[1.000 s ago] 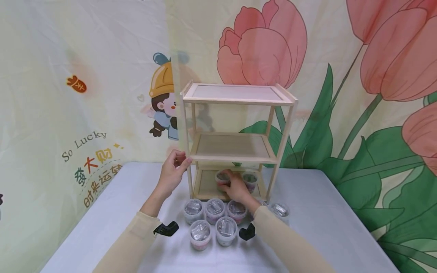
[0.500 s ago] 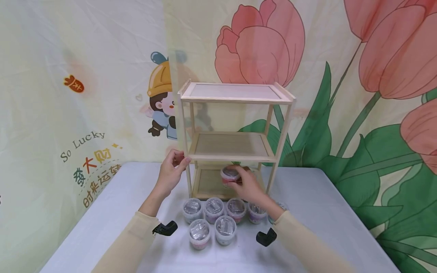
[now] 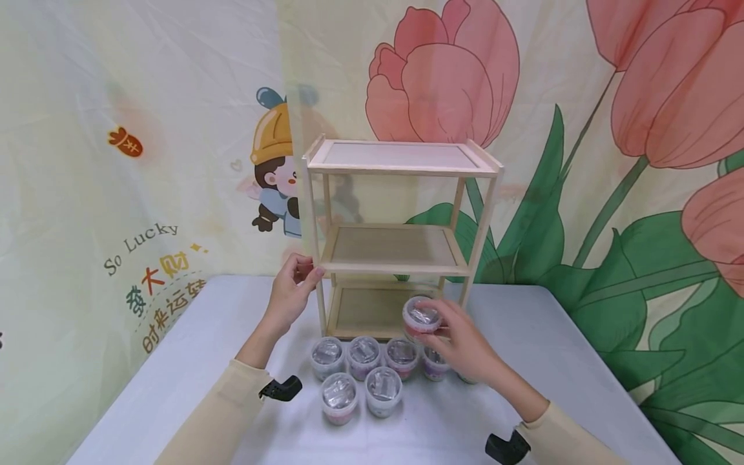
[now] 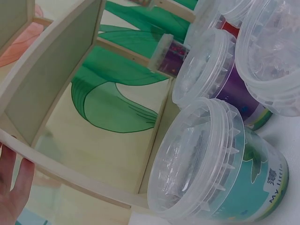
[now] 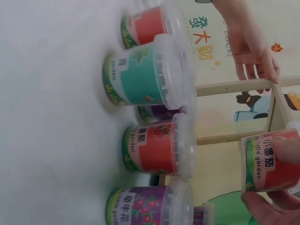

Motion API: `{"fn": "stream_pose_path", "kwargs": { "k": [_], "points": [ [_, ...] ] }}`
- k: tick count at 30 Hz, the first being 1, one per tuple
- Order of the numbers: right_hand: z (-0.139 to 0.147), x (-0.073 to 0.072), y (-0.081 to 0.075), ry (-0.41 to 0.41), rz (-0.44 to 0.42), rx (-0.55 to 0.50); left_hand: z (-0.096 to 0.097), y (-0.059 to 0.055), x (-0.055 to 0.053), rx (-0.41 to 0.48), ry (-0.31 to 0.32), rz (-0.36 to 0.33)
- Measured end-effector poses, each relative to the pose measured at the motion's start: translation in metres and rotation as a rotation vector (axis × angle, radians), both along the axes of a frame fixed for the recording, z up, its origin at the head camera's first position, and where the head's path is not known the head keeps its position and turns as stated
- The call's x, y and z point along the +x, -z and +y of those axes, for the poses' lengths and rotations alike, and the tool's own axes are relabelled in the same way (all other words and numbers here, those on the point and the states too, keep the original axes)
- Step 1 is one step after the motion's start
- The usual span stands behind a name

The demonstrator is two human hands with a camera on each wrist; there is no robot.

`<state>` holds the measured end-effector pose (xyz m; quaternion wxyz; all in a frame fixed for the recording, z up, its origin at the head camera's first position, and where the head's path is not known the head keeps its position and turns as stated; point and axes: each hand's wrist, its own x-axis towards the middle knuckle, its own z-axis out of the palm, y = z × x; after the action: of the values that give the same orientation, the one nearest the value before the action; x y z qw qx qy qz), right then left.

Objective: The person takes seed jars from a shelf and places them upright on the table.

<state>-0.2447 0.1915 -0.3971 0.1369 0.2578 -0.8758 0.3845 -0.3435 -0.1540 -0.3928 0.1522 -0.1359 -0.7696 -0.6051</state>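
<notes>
My left hand (image 3: 296,287) grips the left front post of a small wooden three-tier shelf (image 3: 401,269) at its middle tier. In the right wrist view, my right hand (image 5: 276,201) holds a red-labelled plastic tub (image 5: 265,164) with a clear lid between thumb and fingers. The head view puts that lidded tub (image 3: 420,314) in the air at the front right of the bottom tier. A purple tub (image 4: 169,55) stands at the bottom tier in the left wrist view; the head view does not show it.
Several lidded tubs stand before the shelf, including a teal one (image 5: 138,72), a red one (image 5: 152,146) and a purple one (image 5: 145,206). They sit on a white-covered table (image 3: 279,426). A printed cloth (image 3: 174,129) hangs behind.
My right hand has lifted the red-labelled tub off the bottom tier and brought it right and toward me. The left hand stays on the post.
</notes>
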Motion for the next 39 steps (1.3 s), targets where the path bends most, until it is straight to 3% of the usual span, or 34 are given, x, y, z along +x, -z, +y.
{"fn": "stream_pose_path", "kwargs": {
  "k": [6,20,25,31,39],
  "points": [
    [0.014,0.024,0.009,0.027,-0.066,-0.036,-0.001,0.000,0.000,-0.002,0.006,0.015],
    [0.021,0.057,0.052,0.060,-0.082,-0.023,-0.002,-0.001,-0.001,0.006,-0.001,0.013],
    [0.021,0.063,0.068,0.033,-0.095,-0.019,0.000,0.000,-0.002,-0.001,0.005,0.009],
    [0.016,0.064,0.084,-0.014,-0.049,-0.035,-0.001,0.001,-0.001,0.003,-0.008,0.000],
    [0.007,0.067,0.095,-0.001,-0.097,-0.016,-0.002,0.001,-0.002,0.013,0.001,0.013]
  ]
}}
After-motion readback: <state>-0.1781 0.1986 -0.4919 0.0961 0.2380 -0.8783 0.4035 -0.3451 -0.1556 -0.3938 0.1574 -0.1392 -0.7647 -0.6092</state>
